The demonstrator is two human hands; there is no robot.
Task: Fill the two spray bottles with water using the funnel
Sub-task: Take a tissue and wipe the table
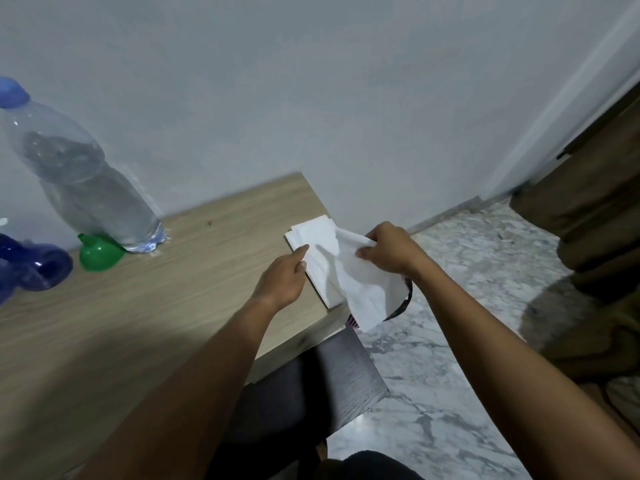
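While right hand (pixel 388 251) pinches tissue (pixel 360 289) off tissue stack (pixel 311 233), left hand (pixel 284 275) presses stack, fingers straight. Green funnel (pixel 98 254) idle on table (pixel 138 323) beside capped water bottle (pixel 86 181); blue spray bottle (pixel 34 268) at left edge, fill unreadable. Probably wipe-up stage.

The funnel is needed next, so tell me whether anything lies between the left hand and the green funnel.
Nothing visible: bare table separates the left hand, resting on the tissue stack, from the green funnel, which lies beside the water bottle.
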